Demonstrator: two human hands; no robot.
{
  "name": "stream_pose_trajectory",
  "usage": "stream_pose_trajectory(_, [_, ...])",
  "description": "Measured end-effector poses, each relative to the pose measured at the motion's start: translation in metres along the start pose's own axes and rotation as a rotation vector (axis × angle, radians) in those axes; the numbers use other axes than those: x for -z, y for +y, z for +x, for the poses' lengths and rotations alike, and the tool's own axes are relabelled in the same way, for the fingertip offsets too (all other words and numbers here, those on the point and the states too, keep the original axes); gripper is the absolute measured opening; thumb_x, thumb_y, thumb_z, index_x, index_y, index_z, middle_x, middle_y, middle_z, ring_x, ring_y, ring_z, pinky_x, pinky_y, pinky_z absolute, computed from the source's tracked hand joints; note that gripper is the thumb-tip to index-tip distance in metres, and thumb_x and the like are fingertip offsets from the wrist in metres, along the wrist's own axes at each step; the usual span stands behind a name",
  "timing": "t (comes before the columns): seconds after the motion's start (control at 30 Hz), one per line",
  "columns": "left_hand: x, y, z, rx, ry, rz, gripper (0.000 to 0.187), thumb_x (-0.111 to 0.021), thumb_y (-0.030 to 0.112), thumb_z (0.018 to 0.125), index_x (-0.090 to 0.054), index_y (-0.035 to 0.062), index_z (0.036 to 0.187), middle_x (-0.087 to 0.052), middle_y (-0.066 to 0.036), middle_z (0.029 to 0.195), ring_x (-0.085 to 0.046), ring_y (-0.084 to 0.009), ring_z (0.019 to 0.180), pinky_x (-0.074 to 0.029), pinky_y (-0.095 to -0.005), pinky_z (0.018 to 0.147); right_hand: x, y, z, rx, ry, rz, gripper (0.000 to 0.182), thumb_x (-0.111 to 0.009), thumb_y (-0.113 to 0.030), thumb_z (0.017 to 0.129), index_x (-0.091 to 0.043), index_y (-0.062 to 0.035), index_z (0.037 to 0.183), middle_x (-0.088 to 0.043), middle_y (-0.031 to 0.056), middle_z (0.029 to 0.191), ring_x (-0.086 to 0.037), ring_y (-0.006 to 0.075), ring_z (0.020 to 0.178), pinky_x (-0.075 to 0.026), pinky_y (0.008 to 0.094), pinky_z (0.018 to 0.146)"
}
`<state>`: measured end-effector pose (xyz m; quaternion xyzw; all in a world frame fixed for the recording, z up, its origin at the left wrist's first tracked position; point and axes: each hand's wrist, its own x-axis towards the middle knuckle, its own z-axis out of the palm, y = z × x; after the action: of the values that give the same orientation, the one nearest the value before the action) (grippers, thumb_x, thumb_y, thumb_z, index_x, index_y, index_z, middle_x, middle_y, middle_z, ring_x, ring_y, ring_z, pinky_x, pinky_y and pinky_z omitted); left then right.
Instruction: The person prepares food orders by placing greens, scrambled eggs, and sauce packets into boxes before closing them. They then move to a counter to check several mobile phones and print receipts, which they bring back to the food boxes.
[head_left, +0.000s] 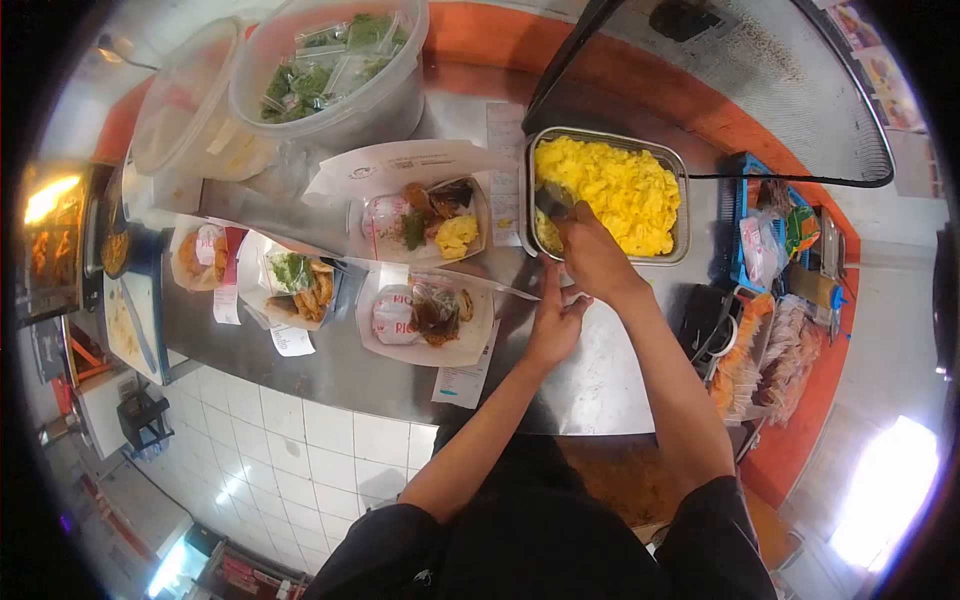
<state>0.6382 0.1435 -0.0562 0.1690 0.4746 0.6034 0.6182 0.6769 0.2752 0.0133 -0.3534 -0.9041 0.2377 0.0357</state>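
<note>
A metal tray (683, 222) holds yellow scrambled egg (620, 195). My right hand (592, 250) is closed round the handle of a dark utensil (552, 200), whose end is in the egg at the tray's left side. Just below the tray's lower left corner, my left hand (556, 318) has its fingers bent close to the edge of a food box lid; whether it grips this is unclear. Left of it, one open paper box (480, 335) holds a wrapped rice pack and brown food. Above that, another open box (483, 215) contains rice, dark food and some egg.
Two more filled boxes (255, 290) stand farther left, with paper slips. Large plastic tubs (330, 125) are at the back left. A mesh cover (770, 90) leans over the back right. A blue basket (735, 250) and bagged items (790, 350) line the right side.
</note>
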Motion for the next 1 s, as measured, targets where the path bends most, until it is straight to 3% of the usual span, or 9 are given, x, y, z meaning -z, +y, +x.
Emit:
stream_pose_trajectory(0.1, [-0.001, -0.005, 0.004, -0.020, 0.013, 0.013, 0.101, -0.051, -0.017, 0.093, 0.012, 0.0135, 0.165, -0.029, -0.011, 0.158, -0.052, -0.0237, 0.130, -0.053, -0.0351, 0.105, 0.021, -0.002, -0.009, -0.080, -0.121, 0.135, 0.036, -0.055, 0.005, 0.087, -0.068, 0.0055, 0.120, -0.061, 0.0251, 0.101, -0.062, 0.0432, 0.098, -0.050, 0.0484, 0.090])
stream_pose_trajectory(0.3, [-0.003, 0.000, -0.004, -0.026, 0.011, 0.095, 0.101, -0.050, -0.014, 0.092, 0.014, 0.0144, 0.165, -0.033, -0.014, 0.154, -0.055, -0.0241, 0.125, -0.056, -0.0352, 0.099, 0.028, 0.021, -0.035, -0.048, -0.221, 0.194, 0.036, -0.052, 0.009, 0.089, -0.068, 0.0056, 0.121, -0.062, 0.0217, 0.101, -0.067, 0.0325, 0.087, -0.054, 0.0408, 0.077])
stream_pose_trajectory(0.4, [-0.012, 0.020, -0.011, 0.009, 0.016, 0.094, 0.103, -0.051, -0.014, 0.091, 0.013, 0.0152, 0.166, -0.034, -0.015, 0.153, -0.057, -0.0238, 0.122, -0.056, -0.0347, 0.097, 0.033, 0.016, -0.036, -0.277, -0.038, 0.465, 0.035, -0.052, 0.011, 0.088, -0.067, 0.0078, 0.120, -0.062, 0.0217, 0.104, -0.069, 0.0283, 0.083, -0.053, 0.0364, 0.069])
stream_pose_trajectory(0.5, [-0.010, 0.016, -0.012, -0.038, 0.024, 0.097, 0.104, -0.056, -0.010, 0.091, 0.014, 0.0116, 0.165, -0.035, -0.018, 0.154, -0.061, -0.0240, 0.119, -0.056, -0.0307, 0.086, 0.037, -0.005, -0.040, -0.232, 0.170, 0.434, 0.036, -0.055, 0.010, 0.087, -0.065, 0.0085, 0.122, -0.061, 0.0220, 0.110, -0.071, 0.0313, 0.088, -0.056, 0.0400, 0.071])
stream_pose_trajectory(0.6, [-0.006, 0.003, -0.008, -0.059, 0.029, 0.115, 0.106, -0.059, -0.010, 0.090, 0.014, 0.0093, 0.165, -0.035, -0.019, 0.155, -0.063, -0.0237, 0.117, -0.056, -0.0293, 0.083, 0.028, -0.019, -0.034, -0.146, 0.236, -0.020, 0.041, -0.059, 0.009, 0.084, -0.063, 0.0069, 0.125, -0.057, 0.0237, 0.117, -0.070, 0.0380, 0.094, -0.058, 0.0463, 0.078])
stream_pose_trajectory(0.73, [-0.005, 0.001, -0.004, -0.092, 0.019, 0.083, 0.106, -0.055, -0.016, 0.091, 0.012, 0.0158, 0.166, -0.038, -0.012, 0.152, -0.055, -0.0180, 0.117, -0.054, -0.0326, 0.095, -0.002, -0.010, -0.028, -0.121, -0.086, -0.133, 0.041, -0.063, 0.007, 0.081, -0.063, 0.0046, 0.123, -0.053, 0.0257, 0.121, -0.068, 0.0462, 0.097, -0.059, 0.0480, 0.084])
stream_pose_trajectory(0.83, [0.003, -0.006, -0.002, -0.126, -0.009, 0.073, 0.105, -0.058, -0.016, 0.090, 0.008, 0.0144, 0.167, -0.039, -0.011, 0.152, -0.055, -0.0183, 0.118, -0.055, -0.0315, 0.094, -0.006, 0.007, -0.036, 0.019, -0.047, -0.021, 0.036, -0.065, 0.005, 0.081, -0.067, 0.0049, 0.116, -0.055, 0.0258, 0.116, -0.068, 0.0448, 0.094, -0.058, 0.0469, 0.079])
stream_pose_trajectory(0.93, [-0.001, 0.006, -0.008, -0.052, 0.009, 0.069, 0.104, -0.058, -0.016, 0.090, 0.005, 0.0138, 0.167, -0.039, -0.012, 0.153, -0.057, -0.0201, 0.121, -0.055, -0.0312, 0.092, 0.003, 0.020, -0.037, 0.087, -0.101, -0.031, 0.033, -0.066, 0.005, 0.081, -0.070, 0.0061, 0.114, -0.060, 0.0240, 0.105, -0.070, 0.0373, 0.085, -0.057, 0.0416, 0.072])
stream_pose_trajectory(1.0, [-0.003, 0.009, -0.012, -0.054, -0.015, 0.072, 0.104, -0.058, -0.017, 0.090, 0.005, 0.0136, 0.167, -0.038, -0.013, 0.154, -0.058, -0.0215, 0.121, -0.056, -0.0312, 0.090, 0.026, 0.024, -0.029, -0.039, -0.234, 0.210, 0.029, -0.064, 0.003, 0.086, -0.071, 0.0068, 0.114, -0.062, 0.0207, 0.098, -0.069, 0.0298, 0.079, -0.054, 0.0376, 0.069])
